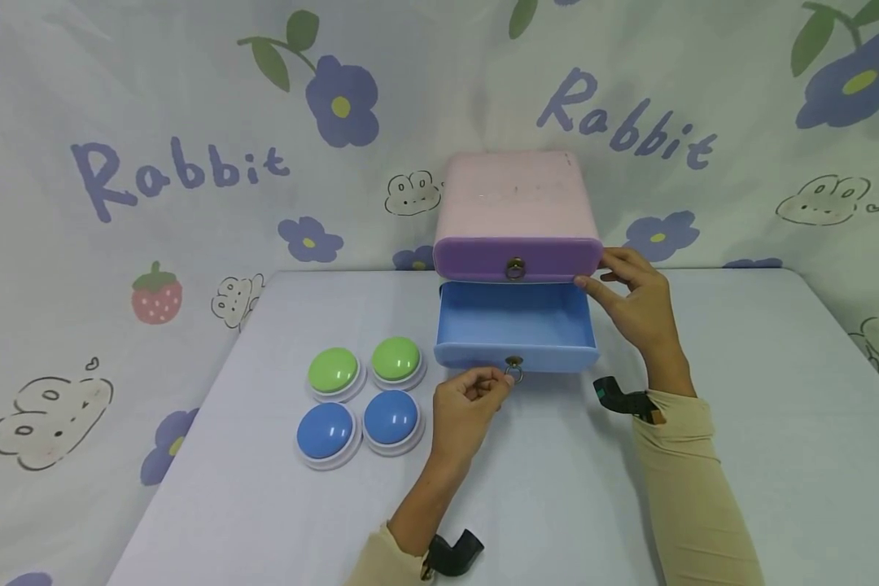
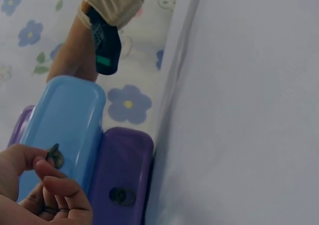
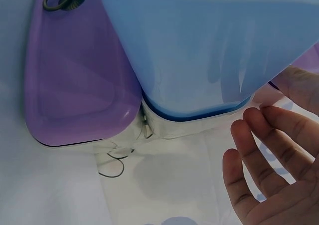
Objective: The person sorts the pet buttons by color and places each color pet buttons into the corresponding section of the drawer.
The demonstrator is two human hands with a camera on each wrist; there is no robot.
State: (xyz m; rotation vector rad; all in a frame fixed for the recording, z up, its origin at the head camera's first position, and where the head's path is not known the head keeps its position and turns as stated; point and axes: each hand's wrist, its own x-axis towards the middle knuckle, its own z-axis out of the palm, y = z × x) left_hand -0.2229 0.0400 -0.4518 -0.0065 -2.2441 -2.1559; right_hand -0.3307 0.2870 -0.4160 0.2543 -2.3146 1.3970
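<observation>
A drawer cabinet with a pink top (image 1: 516, 195) stands at the back of the table. Its blue drawer (image 1: 516, 358) is pulled out and looks bare inside, below a closed purple drawer (image 1: 476, 259). My left hand (image 1: 465, 407) pinches the small metal ring (image 1: 513, 373) on the blue drawer's front between thumb and fingertips. At the cabinet's right side is my right hand (image 1: 633, 301), its thumb at the purple drawer's lower corner. Its fingers (image 3: 264, 170) are extended and slightly bent along the side. Another purple drawer (image 2: 122, 170), closed, lies under the blue one in the left wrist view.
Left of the cabinet sit two green-topped round push buttons (image 1: 395, 359) and two blue-topped ones (image 1: 391, 417), all on white bases. A patterned cloth (image 1: 190, 81) hangs behind the white table (image 1: 762, 407). Each wrist wears a black camera mount (image 1: 618, 399).
</observation>
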